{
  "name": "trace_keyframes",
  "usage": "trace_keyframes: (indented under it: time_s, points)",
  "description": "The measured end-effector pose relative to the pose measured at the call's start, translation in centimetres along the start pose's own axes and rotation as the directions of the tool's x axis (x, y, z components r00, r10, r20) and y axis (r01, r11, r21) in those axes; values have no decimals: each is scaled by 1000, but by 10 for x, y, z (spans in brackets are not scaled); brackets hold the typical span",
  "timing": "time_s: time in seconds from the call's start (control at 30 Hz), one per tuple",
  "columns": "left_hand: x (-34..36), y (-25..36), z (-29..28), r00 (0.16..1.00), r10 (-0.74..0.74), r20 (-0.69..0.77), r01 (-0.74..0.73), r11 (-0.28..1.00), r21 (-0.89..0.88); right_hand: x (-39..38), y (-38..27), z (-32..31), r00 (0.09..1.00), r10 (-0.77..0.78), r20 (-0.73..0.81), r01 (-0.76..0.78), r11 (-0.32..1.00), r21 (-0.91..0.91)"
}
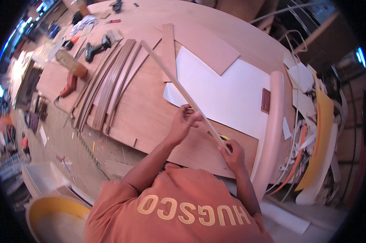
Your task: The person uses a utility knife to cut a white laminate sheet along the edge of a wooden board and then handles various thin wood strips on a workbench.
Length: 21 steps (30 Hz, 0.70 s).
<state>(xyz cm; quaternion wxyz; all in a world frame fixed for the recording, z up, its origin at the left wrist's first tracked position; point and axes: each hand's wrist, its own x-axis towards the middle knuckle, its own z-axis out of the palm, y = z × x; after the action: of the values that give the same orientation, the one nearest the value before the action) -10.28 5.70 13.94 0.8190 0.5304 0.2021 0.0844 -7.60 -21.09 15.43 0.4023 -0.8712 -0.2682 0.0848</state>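
Observation:
A long pale wooden strip (167, 73) slants across the bench over a white sheet (227, 97) and flat boards (209, 54). My left hand (185, 123) is at its middle, fingers loosely curled against it. My right hand (233, 156) is closed on the near end of the strip. A yellow-and-black tool (222, 137) lies partly hidden beside that hand. Curved dark wooden strips (110, 85) lie together to the left.
A drill (93, 50), a red corded tool (68, 86) and an amber bottle (71, 62) lie at the bench's left. A pink roll (272, 117) runs along the right, beside hanging offcuts (318, 133). A yellow-lined curved piece (53, 206) stands at lower left.

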Motion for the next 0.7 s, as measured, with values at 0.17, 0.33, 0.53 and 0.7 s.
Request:
trace_keyframes:
  time_s: [0.17, 0.33, 0.53, 0.7]
  points:
    - [-4, -21, 56, 993, 30, -115, -32, 999, -13, -7, 36, -19, 995, -14, 100, 22, 996, -84]
    - [7, 31, 31, 993, 51, 110, -113, 715, 690, 28, 38, -49, 968, -250, -19, 242, 951, -191]
    - [-6, 65, 47, 888, -355, 291, -306, 14, 952, 75, 16, -109, 813, -571, 117, 508, 594, -624]
    - [4, 44, 62, 829, -405, 386, -470, -131, 873, 70, 78, -113, 887, 30, 461, 219, 852, -476]
